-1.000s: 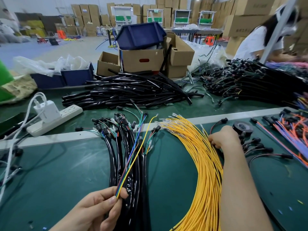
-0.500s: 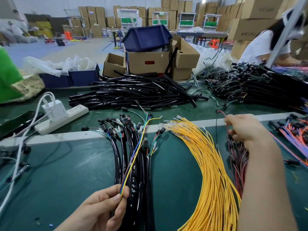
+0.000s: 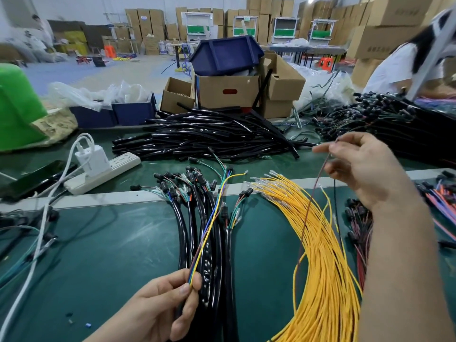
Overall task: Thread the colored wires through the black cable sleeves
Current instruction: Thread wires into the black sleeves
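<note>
Hands are both closed on wire. The left hand [image 3: 162,307], low in the view, pinches a thin bunch of coloured wires [image 3: 209,225] between thumb and forefinger. Yellow, blue, green and brown strands rise from the grip and fan out at their far ends over the pale strip across the bench [image 3: 98,255]. The right hand [image 3: 362,164] is raised above the bench, its fingertips pinching the top of a single dark red wire [image 3: 310,206]. That wire hangs down across the sheaf of yellow wires [image 3: 325,267].

Just beside the left hand lie several finished cables [image 3: 229,267], glossy black, with connectors and short coloured tails at their far ends. The loose black cable sleeves [image 3: 209,137] sit in a heap farther back on the bench, well apart from both hands.

A white power strip [image 3: 103,174] with a charger [image 3: 92,160] plugged in lies to the left. Behind the sleeve heap stand cardboard boxes [image 3: 227,92], one topped by a blue bin [image 3: 227,54]. A mass of black-plugged leads [image 3: 382,122] is piled at the right, where another person in white [image 3: 399,67] leans over the bench.
</note>
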The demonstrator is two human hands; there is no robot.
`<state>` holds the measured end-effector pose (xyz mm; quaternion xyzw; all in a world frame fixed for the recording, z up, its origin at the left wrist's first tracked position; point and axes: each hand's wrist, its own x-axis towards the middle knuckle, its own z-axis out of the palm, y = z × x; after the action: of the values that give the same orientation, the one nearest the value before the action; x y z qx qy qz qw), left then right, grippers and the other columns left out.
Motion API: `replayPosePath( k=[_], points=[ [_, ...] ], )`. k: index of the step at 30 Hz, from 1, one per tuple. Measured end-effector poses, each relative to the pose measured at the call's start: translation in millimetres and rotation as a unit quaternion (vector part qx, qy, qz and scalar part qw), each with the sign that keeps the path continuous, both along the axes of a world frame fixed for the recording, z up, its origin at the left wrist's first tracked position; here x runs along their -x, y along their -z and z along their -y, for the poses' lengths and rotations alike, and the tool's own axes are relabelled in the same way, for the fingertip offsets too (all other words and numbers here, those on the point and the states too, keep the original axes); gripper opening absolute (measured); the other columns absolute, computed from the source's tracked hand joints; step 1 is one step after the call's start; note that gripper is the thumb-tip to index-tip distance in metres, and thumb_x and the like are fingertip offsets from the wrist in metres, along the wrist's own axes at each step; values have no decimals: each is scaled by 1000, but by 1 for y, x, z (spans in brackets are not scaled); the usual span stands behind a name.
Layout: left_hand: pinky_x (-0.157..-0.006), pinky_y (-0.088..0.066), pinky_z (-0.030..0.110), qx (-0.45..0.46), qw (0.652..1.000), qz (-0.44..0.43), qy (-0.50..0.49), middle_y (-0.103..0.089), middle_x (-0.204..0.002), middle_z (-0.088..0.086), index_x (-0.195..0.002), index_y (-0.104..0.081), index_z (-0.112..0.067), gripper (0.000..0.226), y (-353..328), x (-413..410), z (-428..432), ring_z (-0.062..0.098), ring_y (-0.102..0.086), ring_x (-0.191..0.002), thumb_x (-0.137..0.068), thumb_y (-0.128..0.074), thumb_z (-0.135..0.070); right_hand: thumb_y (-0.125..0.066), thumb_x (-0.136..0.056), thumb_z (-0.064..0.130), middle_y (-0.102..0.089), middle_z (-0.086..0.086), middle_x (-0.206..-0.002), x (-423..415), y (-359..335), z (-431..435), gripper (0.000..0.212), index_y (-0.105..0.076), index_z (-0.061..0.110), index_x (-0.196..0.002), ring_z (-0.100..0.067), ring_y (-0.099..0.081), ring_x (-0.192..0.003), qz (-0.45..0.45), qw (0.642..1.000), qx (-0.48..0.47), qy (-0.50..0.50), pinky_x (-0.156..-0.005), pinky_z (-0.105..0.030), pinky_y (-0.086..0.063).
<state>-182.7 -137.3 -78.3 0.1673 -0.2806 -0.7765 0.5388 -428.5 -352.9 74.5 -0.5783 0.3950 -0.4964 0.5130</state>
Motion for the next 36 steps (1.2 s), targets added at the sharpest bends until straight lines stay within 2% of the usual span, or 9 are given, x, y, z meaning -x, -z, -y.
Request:
replayPosePath(
  k=[6,12,15,17,19,24,28,32,36],
  points=[
    [-58,-49,22,-7,1000,30,-7,-60,-81,14,-110,-60,-6,24,-4,1,1,17,-60,-61,-100,-38,-1,-45,-96,1,-73,0,-88,-11,-41,-48,21,-57,16,-106,-14,-58,-52,-25,977,186,-100,-50,-22,-46],
    [-52,-51,23,-33,995,84,-53,-63,-79,17,-105,-55,0,22,-8,3,0,17,-59,-56,-97,-34,1,-50,-95,-1,-74,3,-89,-37,-53,-81,21,-57,16,-86,-23,-58,-55,-95,946,269,-152,-51,-27,-47],
    [-46,-47,23,-40,986,133,-86,-61,-71,16,-98,-57,0,12,-9,7,-2,16,-55,-49,-88,-56,-5,-55,-93,5,-71,2,-81,-45,-52,-84,23,-63,24,-83,-31,-51,-55,-123,941,300,-101,-50,-39,-43],
    [-47,-47,22,-40,984,144,-98,-61,-72,16,-97,-57,-1,18,-13,10,-2,15,-55,-49,-84,-65,-11,-58,-92,10,-58,10,-67,-46,-52,-82,22,-66,27,-82,-10,-41,-45,-131,935,328,-36,-42,-23,-34],
    [-47,-47,22,-61,978,158,-122,-63,-75,19,-99,-49,1,25,-13,10,-4,16,-55,-50,-82,-62,-12,-58,-91,11,-53,15,-63,-46,-52,-83,21,-68,28,-82,-4,-38,-46,-99,943,318,-22,-45,-12,-30],
    [-47,-48,24,-82,972,170,-140,-65,-84,26,-96,-49,0,26,-15,13,-9,19,-55,-49,-78,-62,-13,-57,-94,11,-73,-1,-82,-55,-45,-85,24,-66,24,-76,-7,-60,-52,-116,962,235,-78,-48,-17,-42],
    [-46,-48,25,-90,968,178,-153,-65,-84,27,-96,-48,1,30,-17,14,-10,20,-55,-48,-76,-65,-14,-52,-95,7,-73,5,-77,-76,-36,-92,20,-63,17,-81,-13,-67,-62,-172,952,226,-112,-53,-31,-53],
    [-44,-48,25,-99,965,178,-162,-65,-82,27,-94,-49,1,10,-20,16,-9,21,-55,-47,-87,-51,-6,-44,-98,11,-73,1,-69,-88,-27,-88,20,-56,14,-81,-12,-48,-44,-215,945,196,-150,-45,-18,-37],
    [-43,-48,26,-112,963,176,-172,-63,-79,26,-91,-53,1,11,-22,20,-10,21,-55,-47,-85,-47,-5,-36,-101,8,-68,-8,-59,-83,-29,-84,23,-49,12,-81,-17,-45,-37,-54,979,95,-174,-38,-20,-33]
  ],
)
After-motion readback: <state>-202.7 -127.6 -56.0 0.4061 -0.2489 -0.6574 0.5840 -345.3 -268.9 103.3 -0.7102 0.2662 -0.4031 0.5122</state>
